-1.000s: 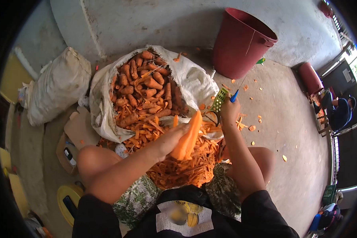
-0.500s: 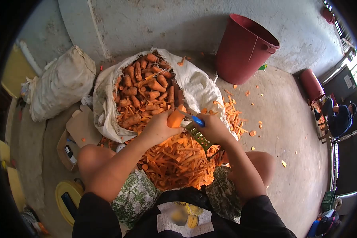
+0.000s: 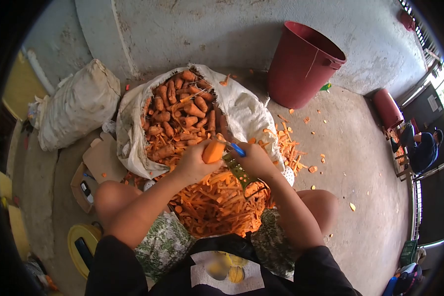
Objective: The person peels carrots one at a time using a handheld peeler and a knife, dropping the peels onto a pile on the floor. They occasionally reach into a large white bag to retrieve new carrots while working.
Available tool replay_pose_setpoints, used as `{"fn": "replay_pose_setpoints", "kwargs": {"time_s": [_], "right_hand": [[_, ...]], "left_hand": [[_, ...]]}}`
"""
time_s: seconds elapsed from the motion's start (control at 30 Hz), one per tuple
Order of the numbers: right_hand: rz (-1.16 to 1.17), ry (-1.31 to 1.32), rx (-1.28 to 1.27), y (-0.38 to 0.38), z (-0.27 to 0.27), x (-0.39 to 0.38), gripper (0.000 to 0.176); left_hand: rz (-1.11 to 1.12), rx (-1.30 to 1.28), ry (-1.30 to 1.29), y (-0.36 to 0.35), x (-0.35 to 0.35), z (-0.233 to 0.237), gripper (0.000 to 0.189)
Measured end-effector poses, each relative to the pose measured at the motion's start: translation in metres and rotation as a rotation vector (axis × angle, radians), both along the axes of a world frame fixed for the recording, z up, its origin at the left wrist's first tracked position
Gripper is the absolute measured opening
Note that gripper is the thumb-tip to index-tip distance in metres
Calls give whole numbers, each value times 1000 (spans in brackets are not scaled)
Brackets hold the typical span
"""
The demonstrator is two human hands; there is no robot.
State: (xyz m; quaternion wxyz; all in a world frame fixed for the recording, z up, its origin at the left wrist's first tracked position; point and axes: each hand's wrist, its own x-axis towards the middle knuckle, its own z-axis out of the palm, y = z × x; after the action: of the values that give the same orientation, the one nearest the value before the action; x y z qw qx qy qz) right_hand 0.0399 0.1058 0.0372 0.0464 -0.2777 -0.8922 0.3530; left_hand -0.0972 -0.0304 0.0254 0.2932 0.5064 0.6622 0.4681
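Note:
A peeled orange carrot is gripped in my left hand, its thick end pointing up. My right hand is closed around a small knife with a blue handle; its blade reaches toward the top of the carrot. Below my right hand hangs a perforated metal strip like a grater; how it is held is hidden. Beneath both hands lies a heap of carrot peelings between my legs. Just beyond, an open white sack holds many unpeeled carrots.
A tall red bin stands by the wall. A closed, full sack leans at the left, near an open cardboard box. A phone lies on a yellow lid. Another person sits far right.
Both hands have shifted slightly left, carrying the carrot and the knife. The perforated strip has swung left along with my right hand.

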Motion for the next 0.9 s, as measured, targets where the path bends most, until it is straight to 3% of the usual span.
{"fn": "replay_pose_setpoints", "kwargs": {"time_s": [0.13,0.2,0.27,0.33,0.47,0.6,0.63,0.7,0.77,0.83,0.9], "right_hand": [[-28,2,42,1,-10,-8,20],[-301,-211,-74,26,-41,-11,24],[-352,-293,-40,46,-62,-10,27],[-271,-196,47,54,-73,-9,29],[-206,-69,-90,15,-22,-8,26],[-111,85,-30,-4,2,0,24],[-107,80,-42,-5,6,2,24],[-118,62,-40,-2,-1,4,24],[-129,43,-37,4,-12,4,23],[-145,-159,-50,9,-26,1,24],[-128,-175,-120,10,-51,-4,24]], "left_hand": [[142,79,195,-1,-1,-3,31],[-139,314,594,-5,0,11,27],[-177,299,462,-7,12,14,26],[-112,230,38,-9,16,14,25],[-115,164,59,-7,5,9,26],[-40,81,120,2,-1,8,27],[11,51,1,3,-3,3,27],[57,44,-327,7,-7,-4,28],[16,113,-349,6,-5,2,27],[-24,180,-367,7,-3,6,27],[-100,415,-147,10,-4,3,24]]}}
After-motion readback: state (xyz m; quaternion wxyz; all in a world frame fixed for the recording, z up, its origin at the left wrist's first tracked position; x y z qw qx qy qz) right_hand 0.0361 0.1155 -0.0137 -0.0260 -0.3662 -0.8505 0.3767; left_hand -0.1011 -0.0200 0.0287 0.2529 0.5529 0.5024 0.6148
